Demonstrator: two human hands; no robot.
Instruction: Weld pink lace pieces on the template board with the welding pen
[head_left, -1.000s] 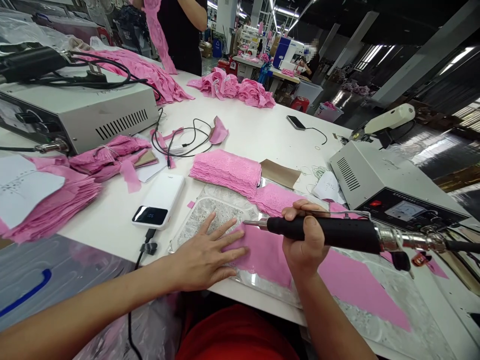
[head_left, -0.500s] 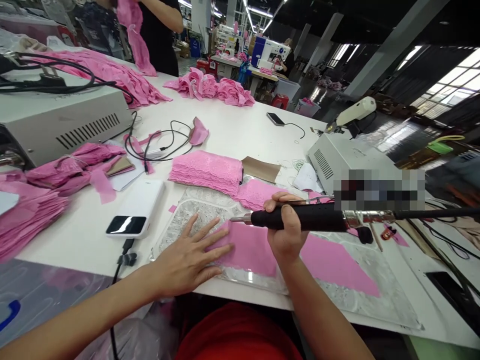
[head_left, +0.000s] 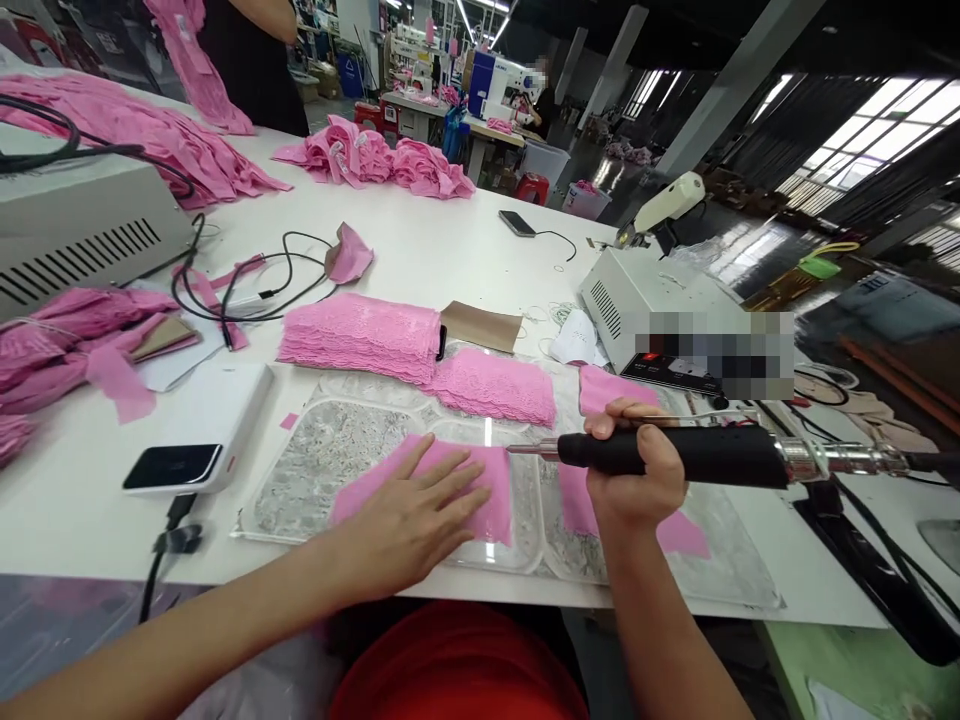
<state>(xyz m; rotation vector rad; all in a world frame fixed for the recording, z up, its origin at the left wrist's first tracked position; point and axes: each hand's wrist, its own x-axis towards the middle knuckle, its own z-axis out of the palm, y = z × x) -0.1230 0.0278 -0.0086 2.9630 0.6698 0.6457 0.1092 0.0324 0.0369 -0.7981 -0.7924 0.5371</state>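
At twelve o'clock from the wearer, a pink cloth (head_left: 496, 478) lay on a board (head_left: 296, 475). The left hand (head_left: 420, 512) pressed flat across it, fingers spread, gripping nothing — apparently to stop it slipping. At three o'clock, the right hand (head_left: 636, 478) clasped a black tool (head_left: 724, 456), probably for steadiness, its tip at the cloth's two-o'clock corner. A pink stack (head_left: 360, 338) sat at eleven — seemingly within reach.

Cloth (head_left: 496, 490) lies on board (head_left: 300, 480) before a fabric stack (head_left: 491, 388).

A bright red garment (head_left: 457, 670) is worn, its visible part plain and rounded, and both forearms (head_left: 225, 615) are bare.
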